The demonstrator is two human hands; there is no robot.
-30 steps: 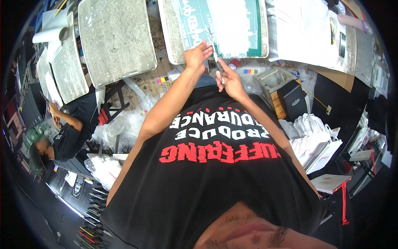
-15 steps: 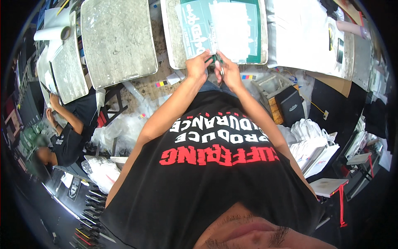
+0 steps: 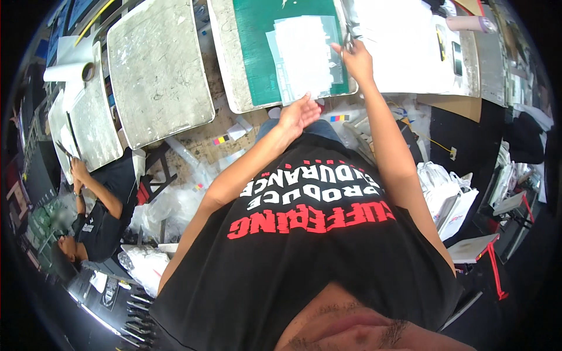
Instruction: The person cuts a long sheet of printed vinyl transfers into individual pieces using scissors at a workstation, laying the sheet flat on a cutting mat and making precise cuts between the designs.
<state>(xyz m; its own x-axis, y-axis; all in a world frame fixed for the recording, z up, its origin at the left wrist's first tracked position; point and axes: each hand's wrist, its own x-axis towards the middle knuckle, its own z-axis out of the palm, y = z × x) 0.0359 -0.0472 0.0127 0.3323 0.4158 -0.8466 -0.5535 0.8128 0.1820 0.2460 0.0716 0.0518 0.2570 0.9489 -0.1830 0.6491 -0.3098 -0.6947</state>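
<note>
Green mat (image 3: 255, 55) underlies pale sheets (image 3: 301, 52); right hand (image 3: 358, 61) grips scissors (image 3: 349, 44), left hand (image 3: 299, 114) holds its fingers loosely spread nearby.

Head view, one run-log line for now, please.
right hand: holds scissors | left hand: open, near sheets | sheets: overlapping on green mat

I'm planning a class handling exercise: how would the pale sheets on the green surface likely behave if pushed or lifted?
The sheets probably bend and flop, since they look thin and partly see-through. Pushed, they may slide apart: they overlap with uneven edges. Lying flat, they seem unlikely to roll.
</note>
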